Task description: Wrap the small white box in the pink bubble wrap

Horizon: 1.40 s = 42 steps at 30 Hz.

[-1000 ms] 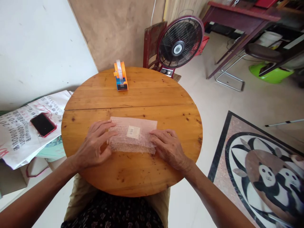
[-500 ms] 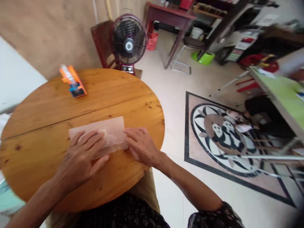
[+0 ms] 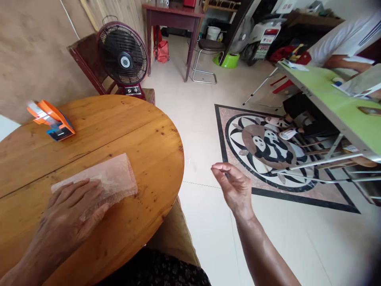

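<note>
My left hand [image 3: 70, 210] lies flat with fingers stretched out on a folded piece of translucent bubble wrap [image 3: 119, 174]. The wrap rests on the round wooden table [image 3: 149, 147]; anything inside it cannot be made out. Beyond the table's right edge, my right hand [image 3: 235, 184] is raised over the floor, thumb and fingertips pinched together. Whether something small is between those tips does not show. An orange and blue tape dispenser [image 3: 52, 119] stands at the far left of the table.
A fan [image 3: 123, 57] on a chair stands behind the table. To the right is a green-topped table [image 3: 333, 91] with a person in a white sleeve [image 3: 330, 39] at it. A stool [image 3: 208, 47] and a dark red desk [image 3: 175, 18] are at the back. A small white fleck [image 3: 189, 161] shows against the floor.
My right hand has left the wrap's right end and swung out rightward past the table edge. The left hand stays on the wrap. The view has turned to the right.
</note>
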Each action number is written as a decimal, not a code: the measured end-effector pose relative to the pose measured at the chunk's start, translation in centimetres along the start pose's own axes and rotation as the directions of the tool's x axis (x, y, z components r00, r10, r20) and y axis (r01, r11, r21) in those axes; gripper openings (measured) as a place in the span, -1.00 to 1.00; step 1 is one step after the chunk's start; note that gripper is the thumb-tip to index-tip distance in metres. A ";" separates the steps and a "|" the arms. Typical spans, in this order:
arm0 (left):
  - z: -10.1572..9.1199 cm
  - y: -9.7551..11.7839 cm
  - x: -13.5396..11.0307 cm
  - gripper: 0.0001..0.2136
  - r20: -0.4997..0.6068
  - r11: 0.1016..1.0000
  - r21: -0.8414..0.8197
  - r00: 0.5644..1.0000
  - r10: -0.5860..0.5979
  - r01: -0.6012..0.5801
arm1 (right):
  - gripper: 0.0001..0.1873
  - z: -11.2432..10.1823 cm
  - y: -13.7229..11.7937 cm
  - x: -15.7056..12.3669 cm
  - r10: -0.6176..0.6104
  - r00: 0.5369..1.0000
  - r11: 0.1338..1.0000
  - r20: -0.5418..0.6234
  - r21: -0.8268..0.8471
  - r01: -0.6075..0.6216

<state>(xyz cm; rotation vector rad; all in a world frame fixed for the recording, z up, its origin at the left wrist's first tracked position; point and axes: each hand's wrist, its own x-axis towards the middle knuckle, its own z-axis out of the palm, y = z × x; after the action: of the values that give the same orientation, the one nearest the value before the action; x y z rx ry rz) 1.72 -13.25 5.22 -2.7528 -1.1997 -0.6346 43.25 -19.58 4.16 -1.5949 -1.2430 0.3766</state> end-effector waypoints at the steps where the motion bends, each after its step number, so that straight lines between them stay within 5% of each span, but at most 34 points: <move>1: 0.0 0.1 0.0 -0.72 0.002 1.000 0.006 1.000 -0.009 0.009 | -0.87 -0.3 0.7 0.9 0.013 1.000 1.000 -0.009 0.004 -0.013; 5: 0.0 0.3 0.2 -0.80 -0.007 0.999 0.043 1.000 -0.022 0.022 | -0.68 -0.1 4.9 3.5 0.121 0.979 0.969 0.164 0.192 -0.152; 10: -0.1 0.4 0.4 -0.80 -0.003 0.999 0.041 1.000 -0.014 0.014 | -0.23 1.9 9.2 4.0 0.219 0.854 0.848 0.472 0.342 -0.406; 17: -0.3 0.5 0.3 -0.81 0.040 0.996 0.064 0.998 -0.058 0.056 | -0.28 3.4 9.8 6.0 0.097 0.755 0.799 0.649 0.402 -0.448; 34: -0.1 0.6 -0.3 -0.77 -0.005 0.994 -0.009 0.995 -0.105 0.105 | -0.57 4.6 6.4 10.7 0.169 0.552 0.883 0.816 0.124 -0.453; 42: 0.0 0.6 -0.5 -0.77 -0.034 0.996 -0.016 0.995 -0.092 0.091 | -0.54 4.2 7.1 9.9 0.225 0.564 0.886 0.794 0.074 -0.459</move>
<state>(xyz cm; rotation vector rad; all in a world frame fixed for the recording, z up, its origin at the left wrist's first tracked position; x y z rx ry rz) 1.82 -14.03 5.07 -2.6993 -1.3257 -0.6986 47.99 -8.46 -0.33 -1.4497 -1.3842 1.5741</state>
